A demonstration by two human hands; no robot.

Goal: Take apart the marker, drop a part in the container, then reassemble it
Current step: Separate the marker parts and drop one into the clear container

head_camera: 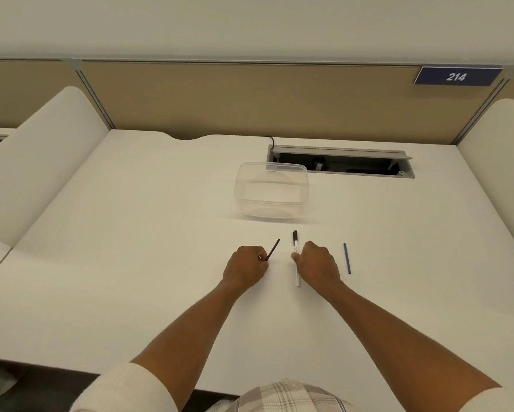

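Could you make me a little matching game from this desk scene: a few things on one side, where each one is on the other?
Things:
1. thin dark rod
2. white marker
3. blue stick
4. clear container

Places:
A. lying alone on the desk, right of both hands
B. held in the left hand
C. farther back on the desk, beyond the hands
D. under the right hand

Pairs: 1-B, 2-D, 3-A, 4-C

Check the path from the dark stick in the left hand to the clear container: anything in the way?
Nothing visible. The left hand holds the dark stick near the desk; the clear container sits open-topped, farther back and slightly right. Only bare desk lies between. The marker in the right hand lies right of that path.
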